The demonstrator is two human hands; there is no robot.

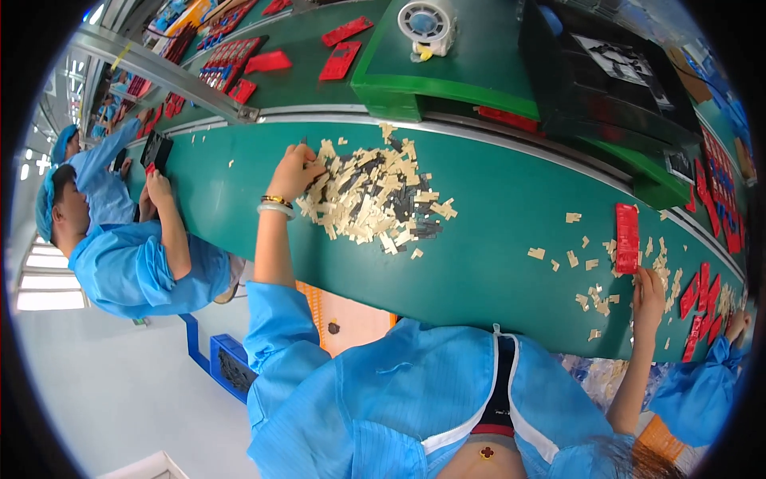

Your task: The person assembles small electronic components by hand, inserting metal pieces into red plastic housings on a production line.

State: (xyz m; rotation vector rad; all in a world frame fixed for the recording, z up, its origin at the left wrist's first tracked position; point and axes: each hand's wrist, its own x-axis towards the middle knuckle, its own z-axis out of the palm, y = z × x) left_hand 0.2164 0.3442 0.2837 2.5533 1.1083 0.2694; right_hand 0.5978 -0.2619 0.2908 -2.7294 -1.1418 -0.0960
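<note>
Left grip: your left grip (298, 171) is at the left side of the heap, fingers curled in — I cannot tell if they pinch a bit.
Right grip: your right grip (649, 289) pinches the near end of a long red piece (628, 239).
Heap: cream and dark bits (375, 188) sit piled on the green surface (479, 271).
Loose bits: small cream bits (591, 264) lie scattered near your right grip.
Red pieces: more red pieces (703, 287) lie to its right.
Far side: a round white fan (425, 24) stands across from you.
</note>
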